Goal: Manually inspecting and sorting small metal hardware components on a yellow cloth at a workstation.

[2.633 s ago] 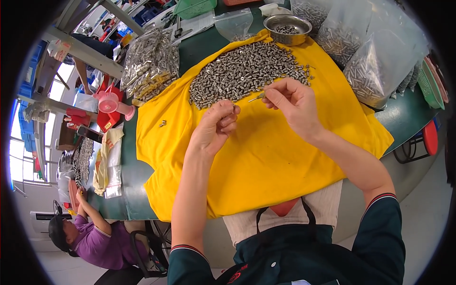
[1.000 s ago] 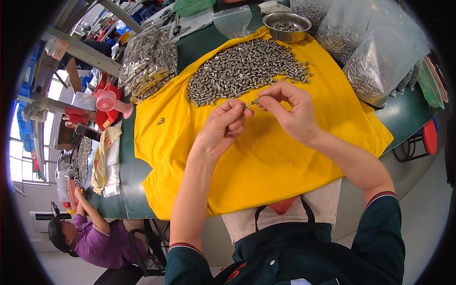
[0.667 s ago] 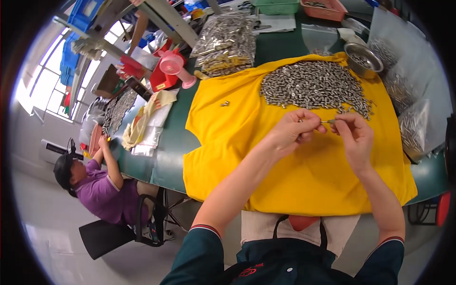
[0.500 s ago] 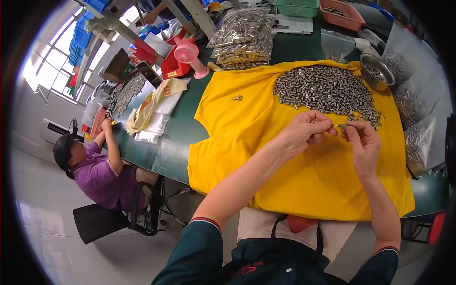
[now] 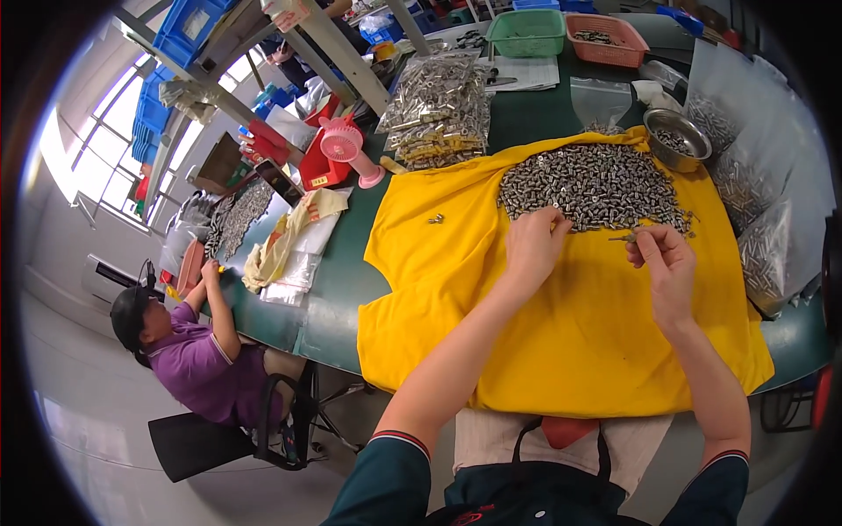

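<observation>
Far to your left, 1 co-worker in a purple shirt (image 5: pixel 202 351) sits along the green tabletop (image 5: pixel 333 316). A pink fan (image 5: pixel 342 140) stands upright past the cloth's far left corner, perhaps there for air without crowding your arms. Your yellow cloth (image 5: pixel 412 298) covers the area before you, probably so small metal pieces don't roll or scratch. On its left, a few loose parts (image 5: pixel 436 219) lie well apart from the pile, maybe set aside deliberately. Clear bags of parts (image 5: pixel 438 101) are stacked beyond the cloth.

Your left hand (image 5: pixel 533 241) is at the near edge of the pile of metal parts (image 5: pixel 588 180), back upward; its fingers are drawn close together, but whether they hold a part cannot be told.

Your right hand (image 5: pixel 664 254) pinches a slim pin-like tool (image 5: pixel 624 238), fingers narrow around it; its thin end points left, likely gripped that way to leave the tip free. A steel bowl (image 5: pixel 680 162) and large clear bags (image 5: pixel 767 254) sit farther right, probably as containers within reach.
</observation>
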Demonstrator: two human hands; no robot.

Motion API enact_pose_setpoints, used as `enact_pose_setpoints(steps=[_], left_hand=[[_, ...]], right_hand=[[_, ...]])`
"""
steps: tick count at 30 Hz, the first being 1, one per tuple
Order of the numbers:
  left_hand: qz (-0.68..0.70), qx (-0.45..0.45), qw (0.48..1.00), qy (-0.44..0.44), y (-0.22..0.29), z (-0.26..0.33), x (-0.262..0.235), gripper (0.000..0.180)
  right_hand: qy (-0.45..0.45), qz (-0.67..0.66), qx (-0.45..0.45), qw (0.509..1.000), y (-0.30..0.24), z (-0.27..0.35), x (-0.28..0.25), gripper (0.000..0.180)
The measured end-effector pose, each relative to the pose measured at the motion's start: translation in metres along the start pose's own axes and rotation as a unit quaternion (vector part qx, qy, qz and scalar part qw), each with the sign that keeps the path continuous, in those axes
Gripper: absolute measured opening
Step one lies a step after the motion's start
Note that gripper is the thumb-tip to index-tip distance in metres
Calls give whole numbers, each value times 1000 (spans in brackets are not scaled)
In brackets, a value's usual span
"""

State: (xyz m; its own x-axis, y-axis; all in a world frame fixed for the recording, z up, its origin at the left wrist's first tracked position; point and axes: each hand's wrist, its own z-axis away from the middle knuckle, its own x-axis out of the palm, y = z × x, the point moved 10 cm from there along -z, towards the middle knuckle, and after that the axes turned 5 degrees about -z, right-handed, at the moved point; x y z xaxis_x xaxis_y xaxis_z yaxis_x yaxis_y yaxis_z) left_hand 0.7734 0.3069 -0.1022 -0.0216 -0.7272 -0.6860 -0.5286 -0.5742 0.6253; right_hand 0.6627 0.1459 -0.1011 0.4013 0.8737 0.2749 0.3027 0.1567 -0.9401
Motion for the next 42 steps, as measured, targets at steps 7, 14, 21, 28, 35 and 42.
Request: enact_pose_setpoints(steps=[7, 14, 21, 28, 35, 42], left_hand=[[-91, 56, 993, -40, 11, 2, 18, 12], [-63, 16, 995, -79, 8, -6, 6, 12], [608, -274, 682, -300, 17, 42, 54, 8], [624, -238, 667, -331, 34, 51, 56, 10], [613, -240, 682, -320, 33, 50, 55, 10], [589, -224, 712, -310, 26, 48, 53, 9]], right_hand=[[2, -31, 5, 1000, 2, 1, -7, 6], [3, -34, 10, 999, 0, -2, 2, 8], [-28, 6, -59, 998, -14, 5, 4, 6], [-52, 44, -74, 995, -24, 10, 10, 6], [-53, 51, -92, 993, -27, 11, 10, 6], [-86, 99, -92, 987, -25, 13, 18, 6]])
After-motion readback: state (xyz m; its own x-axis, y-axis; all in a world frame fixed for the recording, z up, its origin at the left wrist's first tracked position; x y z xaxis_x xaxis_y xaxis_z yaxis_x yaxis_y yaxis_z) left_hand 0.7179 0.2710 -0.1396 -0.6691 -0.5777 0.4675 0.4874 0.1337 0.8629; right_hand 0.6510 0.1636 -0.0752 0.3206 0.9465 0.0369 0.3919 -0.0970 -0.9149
